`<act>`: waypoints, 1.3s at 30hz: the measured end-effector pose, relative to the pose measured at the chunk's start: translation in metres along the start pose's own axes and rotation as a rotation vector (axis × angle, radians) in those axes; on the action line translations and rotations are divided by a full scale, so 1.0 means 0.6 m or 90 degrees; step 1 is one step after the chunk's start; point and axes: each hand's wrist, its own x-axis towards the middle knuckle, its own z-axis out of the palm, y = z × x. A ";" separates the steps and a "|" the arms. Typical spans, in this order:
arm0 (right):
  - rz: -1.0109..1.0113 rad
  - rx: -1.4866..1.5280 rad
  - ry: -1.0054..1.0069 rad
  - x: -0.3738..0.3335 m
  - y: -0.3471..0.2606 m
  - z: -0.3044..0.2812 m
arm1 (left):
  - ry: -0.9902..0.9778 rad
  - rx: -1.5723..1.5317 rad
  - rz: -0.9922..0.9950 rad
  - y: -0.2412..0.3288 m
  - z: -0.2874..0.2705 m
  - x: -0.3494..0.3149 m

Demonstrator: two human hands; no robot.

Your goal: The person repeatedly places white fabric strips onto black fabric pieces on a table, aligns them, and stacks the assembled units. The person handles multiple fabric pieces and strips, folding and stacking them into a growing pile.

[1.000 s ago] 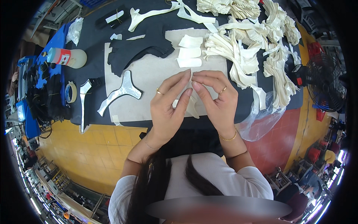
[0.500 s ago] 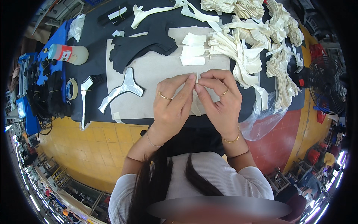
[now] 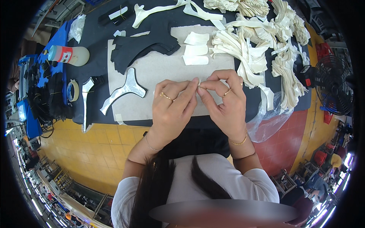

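Observation:
My left hand (image 3: 171,108) and my right hand (image 3: 228,108) meet over the near half of a grey board (image 3: 152,110). Both pinch, thumb against forefinger, on a small cream piece of fabric (image 3: 199,81); only a sliver shows between the fingertips, and my fingers cover the rest. Just beyond them lie three short cream pieces (image 3: 195,49) in a column. Left of my hands rests a metal three-armed template (image 3: 129,85). Black cut pieces (image 3: 146,47) are stacked on the board's far left part.
Bundles of cream strips (image 3: 243,53) cover the right of the black table. On the left stand a hammer-like metal tool (image 3: 86,98), a tape roll (image 3: 73,90) and a bottle (image 3: 70,55) on its side. A plastic bag (image 3: 270,121) hangs off the right front edge, near a fan (image 3: 334,85).
The cream strip end that hung below my fingers, between my hands, no longer shows. My left hand has shifted slightly left, and both hands still pinch at the same spot.

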 end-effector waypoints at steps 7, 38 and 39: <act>0.072 0.091 -0.042 -0.002 0.005 -0.002 | -0.042 -0.087 -0.087 -0.001 -0.009 0.000; 0.073 0.249 0.028 -0.032 0.032 0.035 | 0.032 -0.349 -0.256 -0.006 0.014 -0.035; 0.081 0.228 0.018 -0.032 0.031 0.035 | 0.032 -0.369 -0.277 -0.004 0.013 -0.036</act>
